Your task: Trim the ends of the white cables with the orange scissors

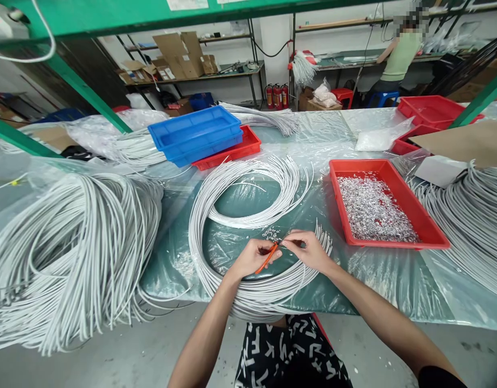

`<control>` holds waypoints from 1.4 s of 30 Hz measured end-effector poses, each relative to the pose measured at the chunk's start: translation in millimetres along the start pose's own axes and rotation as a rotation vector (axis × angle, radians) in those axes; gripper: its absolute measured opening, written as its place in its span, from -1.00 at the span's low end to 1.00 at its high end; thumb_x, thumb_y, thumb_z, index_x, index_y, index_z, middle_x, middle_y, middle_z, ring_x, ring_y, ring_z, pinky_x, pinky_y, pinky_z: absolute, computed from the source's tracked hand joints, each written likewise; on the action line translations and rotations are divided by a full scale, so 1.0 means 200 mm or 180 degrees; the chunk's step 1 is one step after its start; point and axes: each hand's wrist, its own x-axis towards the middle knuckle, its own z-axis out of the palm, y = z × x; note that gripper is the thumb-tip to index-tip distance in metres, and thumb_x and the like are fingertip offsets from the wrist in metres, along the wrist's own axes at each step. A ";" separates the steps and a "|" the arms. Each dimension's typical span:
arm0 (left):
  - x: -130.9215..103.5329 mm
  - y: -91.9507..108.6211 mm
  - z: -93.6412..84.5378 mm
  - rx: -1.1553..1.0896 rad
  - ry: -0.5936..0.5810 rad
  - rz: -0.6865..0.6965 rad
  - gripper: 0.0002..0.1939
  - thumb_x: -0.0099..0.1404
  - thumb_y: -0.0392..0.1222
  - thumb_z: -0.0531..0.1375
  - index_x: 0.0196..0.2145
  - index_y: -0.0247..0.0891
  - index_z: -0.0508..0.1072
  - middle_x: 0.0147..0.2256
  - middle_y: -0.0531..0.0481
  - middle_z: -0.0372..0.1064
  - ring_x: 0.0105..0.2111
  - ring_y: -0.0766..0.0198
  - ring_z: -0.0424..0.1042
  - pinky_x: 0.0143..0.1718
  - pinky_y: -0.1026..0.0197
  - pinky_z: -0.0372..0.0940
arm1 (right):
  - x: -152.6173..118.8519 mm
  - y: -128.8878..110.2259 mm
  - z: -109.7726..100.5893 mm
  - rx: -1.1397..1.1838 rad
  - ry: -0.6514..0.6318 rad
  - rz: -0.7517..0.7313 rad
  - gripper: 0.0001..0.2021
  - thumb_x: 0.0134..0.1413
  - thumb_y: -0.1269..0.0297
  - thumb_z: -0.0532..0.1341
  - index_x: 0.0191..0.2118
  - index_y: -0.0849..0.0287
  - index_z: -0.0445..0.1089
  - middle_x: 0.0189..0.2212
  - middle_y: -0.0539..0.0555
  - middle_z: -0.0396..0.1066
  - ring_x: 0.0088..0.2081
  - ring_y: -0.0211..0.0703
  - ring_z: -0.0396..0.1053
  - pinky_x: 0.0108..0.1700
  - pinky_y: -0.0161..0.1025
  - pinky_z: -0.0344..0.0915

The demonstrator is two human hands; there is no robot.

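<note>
Gripping an orange-handled tool (266, 260) in the curled left hand (250, 257), probably to keep its tip close to the right hand (309, 248). Pinching pretty narrow there, can't tell on what. Got both over a white cable coil (198, 231) on the counter (378, 280), with loose ends (323, 239) at 3 o'clock. Seeing a red tray (394, 244) of bits (375, 210) around 2, likely parked for easy right-side reach.

Readable text: none can be made out | black shorts (291, 350): white letter-like shapes are printed, no word can be read | paper sheet (187, 4) on green overhead beam (111, 20): cut off by the top edge, no print can be read | fire extinguishers (277, 98): markings too small to be read
</note>
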 end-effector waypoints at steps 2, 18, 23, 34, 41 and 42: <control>0.00 0.01 0.00 -0.0033 -0.0014 -0.0069 -0.60 0.15 0.06 0.34 -0.51 -0.38 0.42 -0.62 0.08 0.30 -0.66 0.42 0.28 -0.62 0.38 0.19 | -0.01 -0.01 0.01 -0.0195 0.0164 -0.0130 -0.73 0.25 0.18 0.20 -0.40 0.21 0.53 -0.54 0.04 0.36 -0.49 -0.22 0.21 -0.42 -0.27 0.13; 0.00 0.03 -0.01 -0.0485 0.0134 0.0006 -0.56 0.18 0.12 0.31 -0.48 -0.39 0.46 -0.59 0.02 0.38 -0.66 0.40 0.33 -0.62 0.37 0.20 | -0.04 -0.02 0.07 -0.1209 0.0730 -0.0602 -0.76 0.32 0.31 0.10 -0.38 0.15 0.43 -0.53 0.04 0.33 -0.45 -0.18 0.27 -0.34 -0.23 0.20; 0.01 0.01 -0.02 -0.0736 0.0763 0.0238 -0.63 0.15 0.04 0.35 -0.40 -0.39 0.50 -0.55 0.03 0.39 -0.62 0.41 0.33 -0.55 0.34 0.30 | -0.05 0.00 0.08 -0.1038 0.0470 -0.0749 -0.78 0.31 0.31 0.11 -0.34 0.15 0.46 -0.53 0.03 0.34 -0.45 -0.18 0.27 -0.33 -0.24 0.20; 0.00 0.02 -0.01 -0.0677 0.0547 0.0231 -0.71 0.09 -0.07 0.39 -0.40 -0.39 0.52 -0.58 0.06 0.36 -0.62 0.40 0.34 -0.54 0.35 0.29 | -0.05 0.00 0.09 -0.1055 0.0295 -0.0754 -0.77 0.32 0.29 0.12 -0.32 0.15 0.49 -0.48 0.06 0.40 -0.40 -0.17 0.30 -0.28 -0.22 0.21; -0.01 0.02 -0.03 -0.0742 0.0302 0.0324 -0.70 0.12 -0.05 0.37 -0.44 -0.37 0.47 -0.60 0.07 0.32 -0.63 0.42 0.29 -0.56 0.37 0.20 | -0.04 -0.02 0.08 0.0022 0.0057 -0.0174 -0.72 0.26 0.15 0.20 -0.39 0.20 0.51 -0.55 0.01 0.29 -0.50 -0.23 0.19 -0.41 -0.27 0.12; -0.01 0.01 -0.04 -0.0801 0.0252 0.0339 -0.69 0.12 -0.04 0.37 -0.44 -0.37 0.47 -0.61 0.08 0.31 -0.64 0.42 0.28 -0.57 0.36 0.20 | -0.04 -0.02 0.08 0.0201 0.0004 -0.0086 -0.71 0.24 0.13 0.22 -0.40 0.21 0.51 -0.54 0.01 0.30 -0.49 -0.24 0.19 -0.42 -0.28 0.11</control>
